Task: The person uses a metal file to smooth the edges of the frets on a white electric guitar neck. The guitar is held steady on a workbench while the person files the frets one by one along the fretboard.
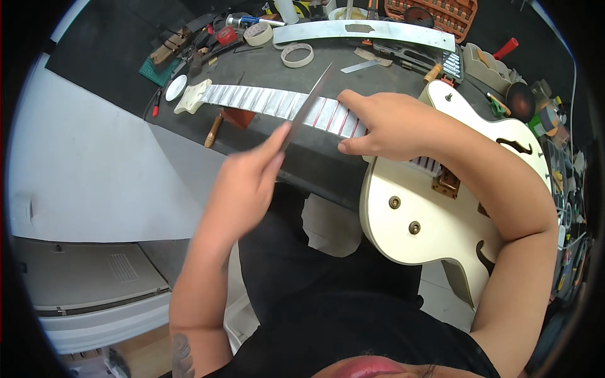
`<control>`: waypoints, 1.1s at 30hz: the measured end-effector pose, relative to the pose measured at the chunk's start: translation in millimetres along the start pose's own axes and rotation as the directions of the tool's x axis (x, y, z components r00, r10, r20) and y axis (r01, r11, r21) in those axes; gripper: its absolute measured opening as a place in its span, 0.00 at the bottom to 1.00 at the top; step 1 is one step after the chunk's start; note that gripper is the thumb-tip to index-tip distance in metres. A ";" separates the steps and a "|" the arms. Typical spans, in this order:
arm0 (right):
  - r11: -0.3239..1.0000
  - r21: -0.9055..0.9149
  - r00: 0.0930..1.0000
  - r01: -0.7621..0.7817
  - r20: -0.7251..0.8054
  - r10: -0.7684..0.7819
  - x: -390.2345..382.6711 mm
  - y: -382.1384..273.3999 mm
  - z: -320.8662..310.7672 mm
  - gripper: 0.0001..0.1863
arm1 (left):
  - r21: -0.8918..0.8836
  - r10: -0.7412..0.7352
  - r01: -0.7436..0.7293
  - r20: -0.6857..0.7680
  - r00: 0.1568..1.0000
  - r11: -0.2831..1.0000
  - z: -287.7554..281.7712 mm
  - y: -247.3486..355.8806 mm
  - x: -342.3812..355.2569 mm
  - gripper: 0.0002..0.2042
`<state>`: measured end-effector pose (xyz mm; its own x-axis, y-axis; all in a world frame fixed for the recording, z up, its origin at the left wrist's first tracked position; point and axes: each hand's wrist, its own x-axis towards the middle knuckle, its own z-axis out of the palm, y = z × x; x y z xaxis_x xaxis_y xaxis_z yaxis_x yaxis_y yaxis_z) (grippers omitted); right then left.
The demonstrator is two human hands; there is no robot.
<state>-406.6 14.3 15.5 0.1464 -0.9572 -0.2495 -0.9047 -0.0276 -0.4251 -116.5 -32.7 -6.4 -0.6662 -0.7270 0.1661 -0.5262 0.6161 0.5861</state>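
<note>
A cream hollow-body electric guitar (394, 236) lies with its body on the right and its headstock (192, 97) at the left. Pale tape strips cover its fretboard (255, 97) between the frets. Several frets near the body show red lines. My left hand (246, 179) is closed around the lower end of a long, tapered metal file (310, 104). The file slants over the middle of the fretboard; whether it touches the frets I cannot tell. My right hand (397, 123) grips the neck near the body, thumb and fingers on opposite edges, palm hidden.
A reddish-brown support (238, 118) sits beneath the neck, near a wooden-handled tool (214, 131). Behind lie a tape roll (297, 55), a long metal plate (372, 33) and an orange tool case (435, 16). Containers and tools crowd the right edge.
</note>
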 end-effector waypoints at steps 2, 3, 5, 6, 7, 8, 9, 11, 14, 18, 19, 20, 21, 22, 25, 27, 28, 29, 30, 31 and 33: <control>1.000 0.005 1.000 0.003 0.002 -0.003 0.5 -2.7 2.4 0.36 | 0.006 -0.055 0.054 0.017 0.998 0.998 6.5 6.3 30.2 0.24; 1.000 0.014 1.000 -0.006 0.006 0.006 -1.0 -3.7 0.9 0.36 | 0.005 -0.082 0.082 0.026 0.996 0.997 7.7 9.2 35.4 0.24; 1.000 0.027 1.000 -0.011 0.009 0.011 -3.1 0.0 1.3 0.36 | 0.016 -0.111 0.110 0.055 0.992 0.994 1.8 10.1 1.7 0.24; 0.999 0.031 1.000 -0.012 0.001 0.012 -4.4 6.0 2.1 0.36 | 0.009 -0.131 0.130 0.068 0.989 0.991 -0.9 4.6 -23.2 0.25; 0.999 0.035 1.000 -0.012 -0.012 0.013 -5.9 9.3 1.5 0.37 | 0.055 -0.058 0.056 0.040 0.997 0.997 -3.1 -5.9 -52.6 0.27; 1.000 0.030 1.000 -0.009 -0.008 0.010 -4.7 9.1 1.3 0.37 | 0.111 0.004 -0.004 0.006 1.000 0.994 -7.1 -16.6 -85.0 0.30; 1.000 0.020 1.000 -0.005 0.000 0.005 -1.5 5.6 1.8 0.37 | 0.117 0.011 -0.011 -0.003 1.000 0.993 -11.2 -19.9 -93.2 0.30; 1.000 0.013 1.000 -0.001 0.009 0.001 0.5 3.7 4.7 0.37 | 0.111 0.005 -0.004 -0.014 1.000 0.994 -13.1 -17.3 -105.3 0.31; 1.000 0.019 1.000 0.005 -0.024 -0.004 -0.7 6.2 4.6 0.37 | 0.168 -0.095 0.083 0.067 0.993 0.982 -14.2 2.2 -39.6 0.26; 0.999 0.048 1.000 0.004 -0.015 -0.004 0.9 -1.6 4.6 0.38 | 0.069 0.004 -0.003 -0.013 1.000 0.998 3.7 10.6 34.7 0.22; 0.998 0.055 1.000 -0.003 -0.010 0.004 1.2 -1.7 4.1 0.38 | 0.064 0.037 -0.034 -0.048 0.998 0.997 7.6 6.8 34.7 0.22; 0.999 0.044 0.999 -0.001 -0.052 0.003 -1.0 4.6 8.3 0.38 | 0.059 0.009 -0.007 -0.030 1.000 0.998 9.1 5.4 22.9 0.24; 0.999 0.038 0.999 -0.011 -0.034 0.012 -2.9 6.6 7.3 0.38 | 0.062 -0.014 0.015 -0.008 1.000 0.998 6.1 3.5 -3.9 0.25; 0.999 0.036 1.000 -0.021 -0.020 0.021 -3.8 7.8 4.9 0.37 | 0.070 -0.036 0.035 0.017 0.999 0.997 2.2 0.2 -31.8 0.27; 0.999 0.038 1.000 -0.028 0.006 0.027 1.3 1.9 4.0 0.37 | 0.168 0.002 0.000 -0.010 1.000 0.986 -11.8 -12.2 -94.9 0.33; 0.999 0.026 1.000 -0.022 0.007 0.022 -0.5 2.1 4.4 0.37 | 0.174 -0.012 0.015 -0.019 1.000 0.985 -14.5 -2.1 -96.6 0.35; 0.999 0.026 1.000 -0.021 -0.008 0.021 -2.0 6.1 7.6 0.37 | 0.210 -0.019 0.017 0.012 1.000 0.978 -13.4 -1.8 -78.0 0.32; 1.000 0.026 0.999 -0.014 -0.036 0.014 -3.2 7.9 6.4 0.37 | 0.222 -0.004 0.003 0.003 1.000 0.975 -10.5 2.9 -53.4 0.30; 1.000 0.022 0.999 -0.006 -0.034 0.006 -1.0 7.0 4.6 0.37 | 0.237 0.010 -0.009 -0.002 1.000 0.971 -6.1 5.3 -28.6 0.28; 1.000 0.020 1.000 0.005 -0.029 -0.005 1.7 3.6 2.5 0.37 | 0.227 0.056 -0.049 -0.026 0.998 0.973 -1.5 5.6 -0.6 0.28; 0.999 0.032 1.000 0.018 -0.025 -0.017 3.4 -2.2 6.5 0.37 | 0.194 0.137 -0.121 -0.071 0.988 0.974 9.5 0.1 35.3 0.26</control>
<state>-401.5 13.0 9.9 0.1522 -0.9634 -0.2207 -0.8888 -0.0358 -0.4568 -145.1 -55.5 -8.0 -0.6929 -0.6555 0.3002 -0.5341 0.7464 0.3970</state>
